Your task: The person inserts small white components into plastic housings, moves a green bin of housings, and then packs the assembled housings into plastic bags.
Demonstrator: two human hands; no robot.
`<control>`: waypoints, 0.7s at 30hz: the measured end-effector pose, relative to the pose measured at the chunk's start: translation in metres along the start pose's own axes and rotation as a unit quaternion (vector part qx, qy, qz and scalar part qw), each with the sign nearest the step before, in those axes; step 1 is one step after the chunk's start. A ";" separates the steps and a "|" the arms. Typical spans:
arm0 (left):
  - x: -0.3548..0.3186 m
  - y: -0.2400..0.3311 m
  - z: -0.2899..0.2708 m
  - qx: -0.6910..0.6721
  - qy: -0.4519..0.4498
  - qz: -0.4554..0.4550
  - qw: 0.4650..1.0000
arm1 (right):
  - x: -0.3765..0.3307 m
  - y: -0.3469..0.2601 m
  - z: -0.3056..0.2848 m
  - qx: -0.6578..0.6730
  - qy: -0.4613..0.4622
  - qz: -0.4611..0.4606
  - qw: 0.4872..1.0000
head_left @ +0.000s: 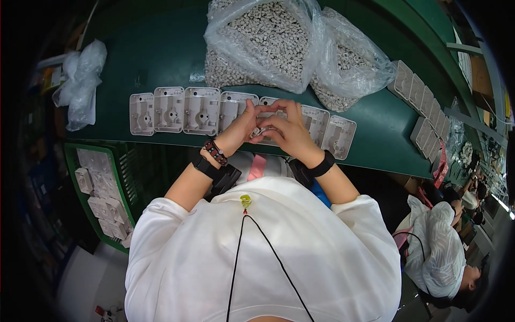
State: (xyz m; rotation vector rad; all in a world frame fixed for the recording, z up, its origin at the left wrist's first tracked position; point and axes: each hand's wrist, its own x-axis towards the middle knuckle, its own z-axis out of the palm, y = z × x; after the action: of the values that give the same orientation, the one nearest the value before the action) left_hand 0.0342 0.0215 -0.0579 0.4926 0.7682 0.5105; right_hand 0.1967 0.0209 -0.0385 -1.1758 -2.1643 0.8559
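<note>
Seven grey plates (201, 110) lie in a row along the near edge of the green bench (161, 48), running from nine o'clock toward three; the two in the middle are partly hidden by the hands. Both hands meet at centre, over the fifth plate. Left hand (242, 126) is curled, fingertips pinching a small pale part (256, 131) from the left. Right hand (287, 129) is curled too, thumb and forefinger closed on the same part from the right. The part sits between the fingertips, just above the row; its shape is too small to tell.

Two clear bags (268, 40) of small grey pieces stand at twelve o'clock, behind the hands, touching each other; the left bag is the fuller. One crumpled empty bag (80, 80) lies at ten o'clock, well apart from the row. A stack of about eight more plates (426, 110) leans on edge at two o'clock. One green crate (75, 166) at eight o'clock, below the bench, holds white housings; count unclear.

One co-worker (445, 252) in white sits at four o'clock.
</note>
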 end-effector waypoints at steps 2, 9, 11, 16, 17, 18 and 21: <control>0.001 0.004 0.000 -0.001 0.037 -0.008 0.999 | 0.000 0.003 -0.008 -0.012 0.012 0.021 1.000; 0.019 -0.009 0.003 0.259 0.083 0.061 0.960 | -0.009 0.006 -0.015 -0.022 0.016 0.166 0.986; 0.024 -0.009 0.010 0.295 0.063 0.074 0.950 | -0.012 0.002 -0.013 -0.139 -0.018 0.097 0.985; 0.026 -0.010 0.006 0.277 -0.005 0.068 0.958 | -0.016 0.003 -0.012 -0.128 0.010 0.072 0.989; 0.025 -0.010 0.004 0.264 -0.033 0.049 0.963 | -0.017 0.004 -0.014 -0.111 0.005 0.050 0.993; 0.024 -0.011 0.003 0.250 -0.061 0.030 0.966 | -0.018 0.006 -0.016 -0.093 -0.001 0.028 0.995; 0.025 -0.018 -0.001 0.324 -0.098 0.012 0.941 | -0.026 0.010 -0.019 -0.061 -0.034 -0.009 0.998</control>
State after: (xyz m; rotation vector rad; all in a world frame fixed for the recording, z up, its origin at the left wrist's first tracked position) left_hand 0.0530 0.0228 -0.0821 1.1490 0.7293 0.2130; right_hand 0.2281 0.0083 -0.0371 -1.1989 -2.3070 0.7767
